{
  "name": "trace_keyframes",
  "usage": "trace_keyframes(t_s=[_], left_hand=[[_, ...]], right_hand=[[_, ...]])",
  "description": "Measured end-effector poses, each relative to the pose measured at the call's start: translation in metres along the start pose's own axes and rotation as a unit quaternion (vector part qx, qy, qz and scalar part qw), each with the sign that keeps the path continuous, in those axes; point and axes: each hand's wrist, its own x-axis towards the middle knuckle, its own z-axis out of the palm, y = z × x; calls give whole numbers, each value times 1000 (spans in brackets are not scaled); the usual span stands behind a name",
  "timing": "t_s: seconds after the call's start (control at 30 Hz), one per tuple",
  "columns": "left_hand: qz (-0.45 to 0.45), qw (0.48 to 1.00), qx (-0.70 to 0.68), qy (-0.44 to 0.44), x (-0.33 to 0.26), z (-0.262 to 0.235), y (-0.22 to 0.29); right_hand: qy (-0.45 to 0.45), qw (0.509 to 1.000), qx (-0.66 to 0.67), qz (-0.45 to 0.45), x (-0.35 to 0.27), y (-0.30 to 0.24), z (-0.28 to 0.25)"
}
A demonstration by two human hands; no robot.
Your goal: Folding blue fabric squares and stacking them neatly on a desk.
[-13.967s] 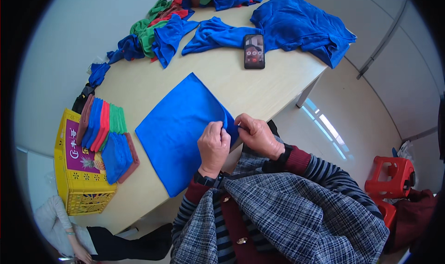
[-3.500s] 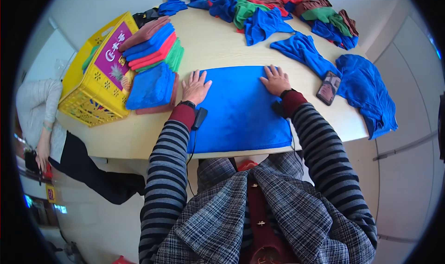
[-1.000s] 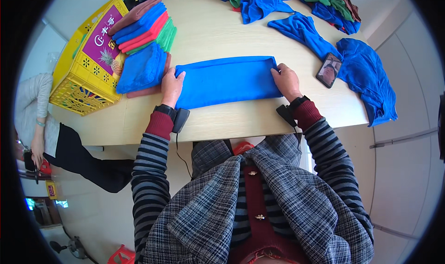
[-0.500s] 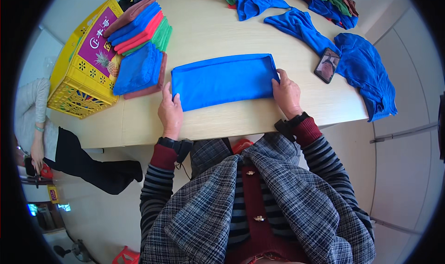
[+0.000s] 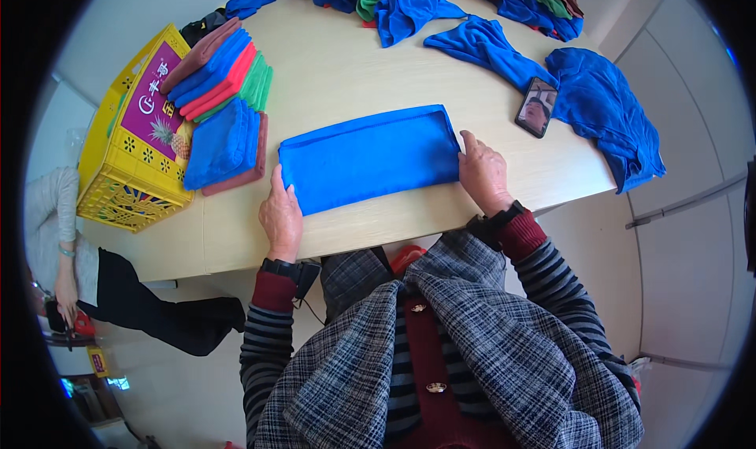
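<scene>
Lying folded into a long strip on the pale surface (image 5: 339, 63), the blue cloth (image 5: 368, 158) is steadied at each short end by the left hand (image 5: 282, 215) and right hand (image 5: 482, 173), fingers flat and together, keeping the fold aligned.

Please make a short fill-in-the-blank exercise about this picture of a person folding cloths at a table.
1. The folded cloth between the two hands is ____ in colour.
2. The left hand lies at the cloth's left end, and the right hand at its ____ end.
3. The stack of folded cloths rests partly on a ____ crate.
4. The phone lies on the table beside a crumpled ____ cloth.

Missing words: blue; right; yellow; blue
</scene>
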Motion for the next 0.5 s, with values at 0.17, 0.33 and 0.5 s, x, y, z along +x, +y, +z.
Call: trace_keyframes(t_s=[0.17,0.33,0.5], left_hand=[[5,1000,17,-1,3,4,-4],[7,999,40,-11,2,5,2],[24,999,48,-13,1,5,1]], right_hand=[[8,988,45,-148,-5,-63,-14],[-21,962,55,-265,-13,-145,37],[-116,957,40,-262,-13,-150,59]])
